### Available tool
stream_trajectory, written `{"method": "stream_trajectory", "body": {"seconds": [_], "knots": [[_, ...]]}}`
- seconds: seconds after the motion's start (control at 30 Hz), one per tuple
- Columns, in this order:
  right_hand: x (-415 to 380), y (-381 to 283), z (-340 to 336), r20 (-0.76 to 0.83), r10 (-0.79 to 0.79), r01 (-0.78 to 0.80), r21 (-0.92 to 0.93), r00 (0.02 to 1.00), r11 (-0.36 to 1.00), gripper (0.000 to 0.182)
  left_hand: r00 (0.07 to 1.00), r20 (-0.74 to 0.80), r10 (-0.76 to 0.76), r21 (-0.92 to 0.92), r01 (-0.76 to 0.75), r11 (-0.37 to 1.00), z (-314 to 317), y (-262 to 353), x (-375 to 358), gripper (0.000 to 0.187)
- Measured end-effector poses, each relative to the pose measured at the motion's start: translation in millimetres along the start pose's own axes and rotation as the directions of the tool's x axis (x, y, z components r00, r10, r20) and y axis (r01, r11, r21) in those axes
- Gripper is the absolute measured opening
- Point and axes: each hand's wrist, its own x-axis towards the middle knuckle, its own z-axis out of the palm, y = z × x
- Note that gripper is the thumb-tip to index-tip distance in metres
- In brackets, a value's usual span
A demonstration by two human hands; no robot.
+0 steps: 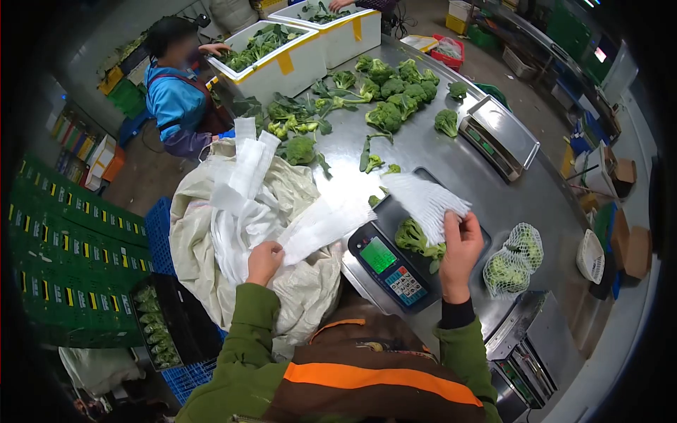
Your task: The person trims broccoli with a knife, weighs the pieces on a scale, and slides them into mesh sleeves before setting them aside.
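Right hand (462, 247) pinched a white foam net (425, 203) at its 11 o'clock; broccoli (407, 236) sat on the scale (386, 266), 9 o'clock of that hand. Left hand (263, 263) lay curled at the near end of a foam strip (328, 222) over the sack (189, 229); couldn't tell if gripping. On the bench (546, 211), netted heads (509, 273) at scale's 3 o'clock, pile (400, 95) at 12.
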Motion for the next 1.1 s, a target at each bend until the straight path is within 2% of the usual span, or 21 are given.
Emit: {"method": "stream_trajectory", "body": {"seconds": [0.07, 0.1, 0.17, 0.2, 0.23, 0.27, 0.3, 0.33, 0.37, 0.4, 0.47, 0.53, 0.6, 0.67, 0.77, 0.87, 0.93, 0.97, 1.0, 1.03, 1.1], "knots": [[-8, 4, -4, -0.009, -0.098, 0.097, -0.076, 0.995, 0.992, 0.010, 0.954, -0.296, 0.040, 0.043, -0.029, 0.999, -1, 6, -1, 0.017], [-12, 10, -7, 0.040, -0.153, 0.158, -0.205, 0.987, 0.966, 0.011, 0.922, -0.379, 0.078, 0.063, -0.058, 0.996, -18, 34, -2, 0.016], [-19, 5, 1, 0.167, -0.239, 0.287, -0.395, 0.957, 0.873, 0.013, 0.865, -0.492, 0.095, -0.184, -0.210, 0.960, -40, 93, 0, 0.017], [-25, 2, 10, 0.229, -0.270, 0.346, -0.430, 0.935, 0.834, 0.012, 0.906, -0.417, 0.074, -0.411, -0.261, 0.874, -43, 122, -4, 0.022], [-32, 0, 18, 0.311, -0.217, 0.337, -0.410, 0.925, 0.848, 0.014, 0.989, -0.138, 0.042, -0.695, -0.127, 0.708, -57, 162, -17, 0.031], [-40, 0, 26, 0.393, -0.166, 0.327, -0.387, 0.904, 0.862, 0.017, 0.966, -0.085, 0.242, -0.714, -0.229, 0.662, -46, 176, -20, 0.048], [-46, 3, 33, 0.485, -0.119, 0.298, -0.311, 0.866, 0.903, 0.020, 0.942, -0.033, 0.333, -0.826, -0.214, 0.521, -32, 196, -29, 0.070], [-53, 7, 39, 0.573, -0.082, 0.260, -0.237, 0.816, 0.936, 0.024, 0.918, 0.034, 0.396, -0.838, -0.190, 0.511, -15, 201, -38, 0.084], [-64, 5, 44, 0.557, -0.002, 0.156, -0.228, 0.830, 0.961, 0.027, 0.917, 0.236, 0.322, -0.925, 0.110, 0.364, -25, 225, -51, 0.090], [-65, 7, 41, 0.554, -0.009, 0.158, -0.223, 0.833, 0.962, 0.027, 0.915, 0.235, 0.327, -0.923, 0.105, 0.370, -27, 234, -51, 0.090], [-62, 13, 30, 0.514, -0.012, 0.102, -0.148, 0.858, 0.984, 0.031, 0.916, 0.228, 0.330, -0.959, 0.153, 0.237, -27, 245, -48, 0.090], [-61, 9, 20, 0.501, 0.047, 0.037, -0.156, 0.864, 0.987, 0.029, 0.908, 0.227, 0.352, -0.962, 0.152, 0.228, -22, 252, -48, 0.090], [-58, 6, 15, 0.474, 0.164, -0.157, -0.056, 0.865, 0.986, 0.023, 0.908, 0.152, 0.390, -0.973, 0.068, 0.221, -18, 260, -47, 0.091], [-58, 5, 13, 0.456, 0.159, -0.140, -0.075, 0.876, 0.987, 0.021, 0.912, 0.153, 0.380, -0.969, 0.063, 0.239, -15, 264, -45, 0.087], [-56, 5, 7, 0.440, 0.251, -0.239, -0.083, 0.862, 0.967, 0.021, 0.901, 0.180, 0.395, -0.947, 0.050, 0.318, -21, 262, -37, 0.076], [-54, 8, 1, 0.371, 0.317, -0.374, 0.092, 0.873, 0.923, 0.021, 0.856, 0.245, 0.455, -0.923, 0.062, 0.380, -30, 250, -16, 0.061], [-50, 12, -6, 0.426, 0.340, -0.458, 0.212, 0.839, 0.863, 0.021, 0.828, 0.279, 0.487, -0.920, 0.085, 0.382, -26, 234, 4, 0.055], [-49, 11, -7, 0.415, 0.351, -0.483, 0.272, 0.839, 0.832, 0.020, 0.862, 0.344, 0.373, -0.938, 0.330, 0.102, -18, 221, 16, 0.049], [-50, 14, -8, 0.414, 0.351, -0.482, 0.274, 0.840, 0.832, 0.020, 0.856, 0.437, 0.275, -0.840, 0.498, -0.216, -14, 216, 25, 0.045], [-52, 18, -10, 0.364, 0.373, -0.483, 0.287, 0.854, 0.827, 0.021, 0.856, 0.437, 0.276, -0.840, 0.498, -0.215, -9, 214, 34, 0.045], [-54, 9, -3, 0.325, 0.393, -0.476, 0.234, 0.860, 0.848, 0.017, 0.924, 0.372, 0.088, -0.742, 0.353, -0.570, -8, 215, 45, 0.030]]}}
